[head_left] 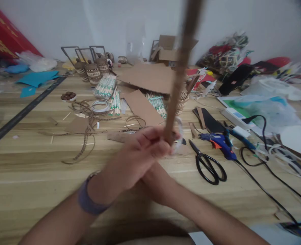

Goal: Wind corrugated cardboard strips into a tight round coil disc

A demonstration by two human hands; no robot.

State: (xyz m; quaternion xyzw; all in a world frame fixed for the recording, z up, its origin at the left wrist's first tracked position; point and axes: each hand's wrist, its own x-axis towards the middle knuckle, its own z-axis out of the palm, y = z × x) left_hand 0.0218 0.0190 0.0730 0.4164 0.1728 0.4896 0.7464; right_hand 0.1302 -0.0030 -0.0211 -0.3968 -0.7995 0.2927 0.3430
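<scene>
A long brown strip [177,78], probably cardboard, rises blurred past the top of the view. My left hand [137,156], with a dark band at the wrist, pinches its lower end between thumb and fingers. My right hand [153,180] crosses behind and below the left, so its fingers are hidden. Just behind the fingertips shows part of a whitish ring-shaped thing [180,136]; what holds it is unclear. Black-handled scissors [208,166] lie to the right of my hands, near a blue glue gun [220,144].
Small slatted baskets with tall handles [93,73] stand at the back left. Bundles of wrapped sticks [106,86], braided cord [85,136] and cardboard sheets [150,78] lie mid-table. Black cables [257,187] run along the right. A cardboard box [167,51] stands at the wall.
</scene>
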